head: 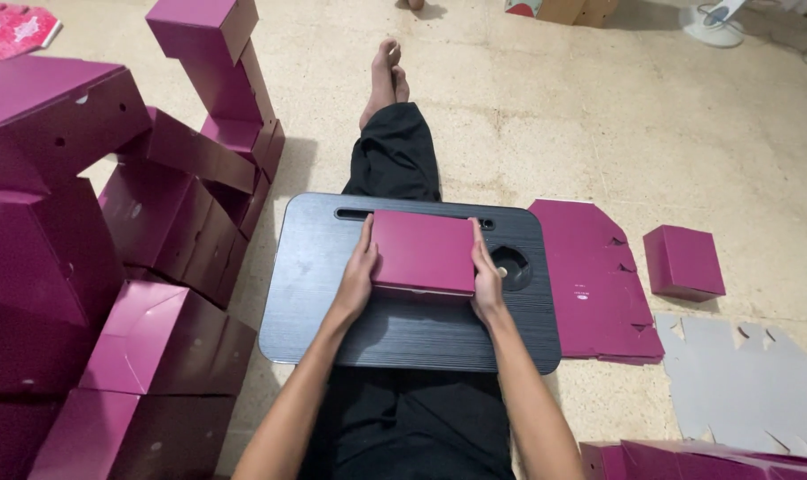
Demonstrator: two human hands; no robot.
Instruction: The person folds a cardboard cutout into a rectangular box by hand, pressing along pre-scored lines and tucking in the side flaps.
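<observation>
Head view showed both hands clamped on a folded magenta box [423,252], left hand [357,274] and right hand [486,277] pressing its sides on the black lap table [323,284], apparently mid-assembly, with flat blanks [595,280] beside and finished boxes [168,231] stacked beyond.

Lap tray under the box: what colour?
Black lap tray, faint wood-grain look; head view.

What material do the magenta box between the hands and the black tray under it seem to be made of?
The magenta box looks like thin coated cardboard: sharp folded edges and a slight sheen, and flat die-cut blanks of the same colour lie nearby. The black tray seems to be board or plastic with a wood-grain finish: fine parallel lines run across its matte surface. Which of the two cannot be told.
</observation>
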